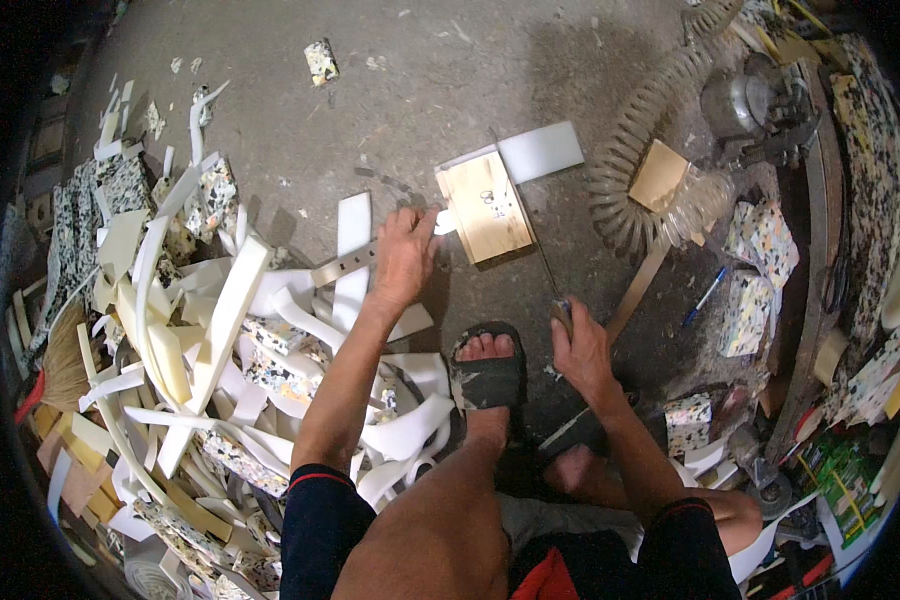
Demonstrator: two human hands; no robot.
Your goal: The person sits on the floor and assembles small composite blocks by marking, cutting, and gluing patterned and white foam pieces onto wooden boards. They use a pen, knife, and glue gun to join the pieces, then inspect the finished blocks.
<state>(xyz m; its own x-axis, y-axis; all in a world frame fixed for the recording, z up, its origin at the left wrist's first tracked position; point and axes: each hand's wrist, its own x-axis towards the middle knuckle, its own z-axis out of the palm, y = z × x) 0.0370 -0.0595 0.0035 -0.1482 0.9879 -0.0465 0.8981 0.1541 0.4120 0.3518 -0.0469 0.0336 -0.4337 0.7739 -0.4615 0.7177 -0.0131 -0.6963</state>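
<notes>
My left hand (pixel 406 258) is closed at the left edge of a light wooden board (pixel 487 208) with dark handwritten marks. A small white foam piece (pixel 446 222) shows at its fingertips. From beneath the board's far side, a flat white foam strip (pixel 542 151) sticks out to the right. My right hand (pixel 582 350) is wrapped round the handle of a long thin knife (pixel 544 262), its blade lying along the board's right edge and across the foam. A strap with holes (pixel 345 264) and another foam strip (pixel 353 225) lie beside my left wrist.
White and speckled foam offcuts (pixel 210 330) are heaped at left, with a straw broom (pixel 67 350). At right lie a coiled clear hose (pixel 620 150), a tan block (pixel 659 174), a blue pen (pixel 705 295) and speckled foam blocks (pixel 760 245). My sandalled foot (pixel 487 372) is close to the board.
</notes>
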